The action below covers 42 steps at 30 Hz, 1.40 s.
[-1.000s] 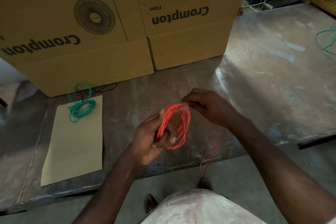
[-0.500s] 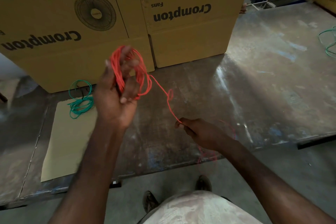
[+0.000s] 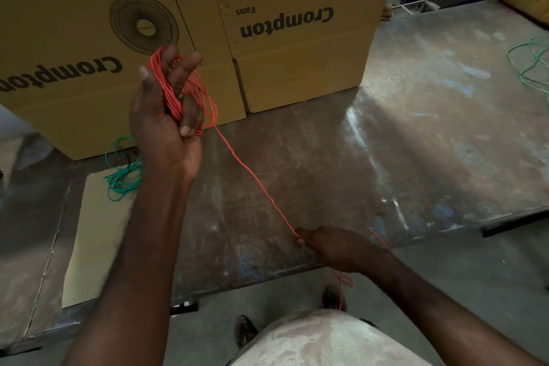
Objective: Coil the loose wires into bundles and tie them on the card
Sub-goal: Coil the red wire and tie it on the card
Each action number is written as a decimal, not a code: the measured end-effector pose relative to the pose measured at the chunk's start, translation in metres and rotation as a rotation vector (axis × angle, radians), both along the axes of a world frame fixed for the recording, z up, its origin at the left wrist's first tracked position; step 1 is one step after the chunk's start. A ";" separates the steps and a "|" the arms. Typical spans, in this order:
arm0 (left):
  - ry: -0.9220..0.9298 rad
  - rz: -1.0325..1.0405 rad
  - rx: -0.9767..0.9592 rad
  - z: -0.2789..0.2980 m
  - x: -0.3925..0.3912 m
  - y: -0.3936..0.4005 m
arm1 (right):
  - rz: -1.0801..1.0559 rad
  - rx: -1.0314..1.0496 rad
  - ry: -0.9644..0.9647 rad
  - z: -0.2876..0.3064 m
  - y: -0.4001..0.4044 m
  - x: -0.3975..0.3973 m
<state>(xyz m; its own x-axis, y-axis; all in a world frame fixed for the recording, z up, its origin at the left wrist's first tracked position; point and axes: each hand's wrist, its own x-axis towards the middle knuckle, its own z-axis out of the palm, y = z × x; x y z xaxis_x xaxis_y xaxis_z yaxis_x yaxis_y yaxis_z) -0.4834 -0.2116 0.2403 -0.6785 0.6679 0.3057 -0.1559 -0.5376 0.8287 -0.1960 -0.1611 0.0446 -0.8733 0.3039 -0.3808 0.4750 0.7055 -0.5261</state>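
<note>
My left hand [image 3: 166,116] is raised in front of the boxes and grips a coil of red wire [image 3: 190,95] looped around its fingers. One taut strand of the red wire runs down and right to my right hand [image 3: 329,246], which pinches it near the table's front edge. The loose red tail hangs below that hand toward the floor. A pale yellow card [image 3: 95,241] lies on the table at the left, with a green wire bundle [image 3: 123,178] on its far end, partly hidden by my left forearm.
Two large brown Crompton fan boxes [image 3: 282,38] stand along the back of the worn metal table [image 3: 386,172]. Loose green wire [image 3: 531,68] lies at the table's far right. My feet show on the floor below the front edge.
My left hand has lifted the red coil up and to the left. My right hand has drawn down and right, pulling the strand straight and taut; the kink seen half a second ago is gone.
</note>
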 end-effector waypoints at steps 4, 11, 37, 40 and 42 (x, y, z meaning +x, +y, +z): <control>0.155 0.171 -0.115 -0.014 0.004 0.023 | 0.172 0.030 -0.063 0.012 -0.023 -0.014; 1.124 0.255 -0.824 -0.086 -0.027 0.019 | 0.205 0.056 0.110 0.031 -0.027 -0.014; -0.352 -0.980 -0.268 -0.100 0.081 -0.088 | -0.298 0.486 0.253 0.060 0.105 -0.036; -0.302 -0.721 -0.208 -0.090 0.073 -0.068 | -0.342 0.352 0.273 0.044 0.086 -0.041; -0.252 -0.573 -0.169 -0.085 0.069 -0.054 | -0.305 0.253 0.311 0.038 0.070 -0.044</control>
<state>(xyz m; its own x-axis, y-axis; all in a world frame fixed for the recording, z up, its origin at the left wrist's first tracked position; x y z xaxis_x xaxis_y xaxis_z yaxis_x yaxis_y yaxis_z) -0.4149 -0.2655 0.1558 -0.2377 0.9704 0.0427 -0.5804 -0.1771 0.7948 -0.2400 -0.0916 0.0822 -0.7904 0.6125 0.0019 0.5277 0.6825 -0.5056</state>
